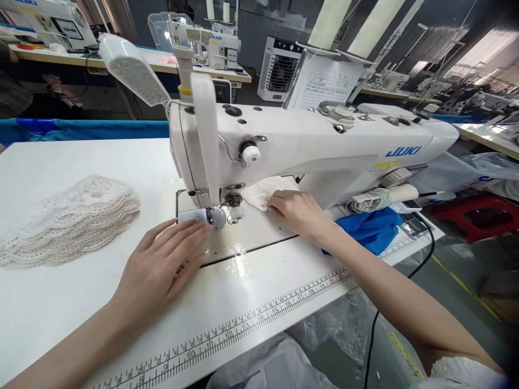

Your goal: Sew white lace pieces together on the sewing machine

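- One sewing machine, white with blue JUKI lettering, runs across the middle of the frame toward the upper right.
- Below its arm, at the centre of the frame, a small white piece lies on the machine bed, to the right of the round metal parts at the needle end.
- The right hand reaches in from the lower right, fingers bent at the near edge of the white piece and touching it; whether they pinch it or only press it, I cannot tell, as the thumb is hidden.
- The left hand, left of centre, is palm down with fingers extended and gripping nothing visible; its fingertips are at a grey metal plate.
- At the left of the frame, a stack of off-white pieces with holed, wavy edges lies on the white table.
- A printed ruler follows the table's near edge, from bottom left toward right of centre.
- Right of centre, a blue cloth lies bunched near the right forearm.
- A written sheet stands behind the machine, upper right of centre, with a cooler to its left.
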Demonstrator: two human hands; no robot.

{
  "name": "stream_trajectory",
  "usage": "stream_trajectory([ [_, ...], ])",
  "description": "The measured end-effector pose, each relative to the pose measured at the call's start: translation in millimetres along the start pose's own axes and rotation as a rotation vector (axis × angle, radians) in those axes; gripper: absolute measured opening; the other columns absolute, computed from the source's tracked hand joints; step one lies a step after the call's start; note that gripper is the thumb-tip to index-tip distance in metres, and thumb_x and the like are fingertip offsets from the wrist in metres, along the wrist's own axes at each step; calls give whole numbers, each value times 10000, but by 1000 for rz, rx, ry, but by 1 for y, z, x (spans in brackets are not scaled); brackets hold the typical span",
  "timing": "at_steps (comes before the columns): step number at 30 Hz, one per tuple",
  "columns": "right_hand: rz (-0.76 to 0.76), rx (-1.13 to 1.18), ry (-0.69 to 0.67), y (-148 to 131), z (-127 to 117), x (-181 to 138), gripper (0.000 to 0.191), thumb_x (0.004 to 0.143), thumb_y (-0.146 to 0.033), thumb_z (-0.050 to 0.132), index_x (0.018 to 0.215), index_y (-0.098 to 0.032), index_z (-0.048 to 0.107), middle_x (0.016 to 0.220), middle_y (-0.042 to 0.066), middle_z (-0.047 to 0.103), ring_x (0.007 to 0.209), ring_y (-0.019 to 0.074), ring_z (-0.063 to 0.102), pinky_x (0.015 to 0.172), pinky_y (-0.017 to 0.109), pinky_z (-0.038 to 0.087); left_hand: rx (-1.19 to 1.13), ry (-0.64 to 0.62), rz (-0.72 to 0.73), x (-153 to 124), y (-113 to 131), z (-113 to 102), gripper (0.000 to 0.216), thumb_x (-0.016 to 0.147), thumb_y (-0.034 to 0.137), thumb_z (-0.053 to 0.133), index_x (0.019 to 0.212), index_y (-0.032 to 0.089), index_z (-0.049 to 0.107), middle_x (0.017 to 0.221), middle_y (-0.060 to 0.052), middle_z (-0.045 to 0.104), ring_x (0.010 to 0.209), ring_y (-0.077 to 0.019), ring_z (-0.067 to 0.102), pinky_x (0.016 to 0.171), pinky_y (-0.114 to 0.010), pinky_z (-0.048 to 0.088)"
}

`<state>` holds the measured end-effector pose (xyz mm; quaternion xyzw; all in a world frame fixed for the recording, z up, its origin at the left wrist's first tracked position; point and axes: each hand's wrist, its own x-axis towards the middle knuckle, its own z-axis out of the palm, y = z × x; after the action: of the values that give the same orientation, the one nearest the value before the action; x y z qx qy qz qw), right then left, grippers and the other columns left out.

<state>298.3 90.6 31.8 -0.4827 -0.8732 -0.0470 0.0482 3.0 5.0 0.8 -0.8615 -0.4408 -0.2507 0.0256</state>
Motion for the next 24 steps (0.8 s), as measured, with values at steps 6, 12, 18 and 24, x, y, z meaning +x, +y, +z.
stream_trajectory([
  [6, 8, 87, -16, 4, -9, 4, 223, 858, -148, 438, 833, -194, 654, 860, 60, 673, 699, 166, 571, 538, 286, 310, -15, 14, -36, -7, -2, -2, 365, 944, 337, 446, 1300, 285, 500, 1224, 0, 662, 1160, -221, 590, 1085, -430, 344],
  [12, 115, 146, 124, 12, -17, 6, 221, 877, -165, 403, 910, -177, 621, 920, 75, 677, 777, 182, 595, 608, 278, 380, -2, 48, 10, -7, -1, 1, 325, 946, 305, 459, 1252, 244, 548, 1188, -13, 680, 1125, -219, 608, 1043, -418, 379],
  [18, 3, 492, 41, -36, -27, -12, 219, 880, -163, 392, 965, -182, 594, 943, 61, 676, 772, 163, 604, 673, 293, 437, -28, 46, 31, -5, 6, 4, 481, 927, 331, 522, 1387, 221, 432, 1281, -54, 619, 1141, -239, 597, 929, -385, 487],
  [24, 268, 1713, -248, -100, -16, -43, 122, 894, -323, 544, 890, -202, 546, 753, -17, 600, 708, 108, 595, 698, 261, 489, -616, -143, -196, -7, 1, -4, 317, 884, 403, 561, 1151, 248, 631, 1223, -74, 644, 1140, -272, 601, 903, -430, 549],
])
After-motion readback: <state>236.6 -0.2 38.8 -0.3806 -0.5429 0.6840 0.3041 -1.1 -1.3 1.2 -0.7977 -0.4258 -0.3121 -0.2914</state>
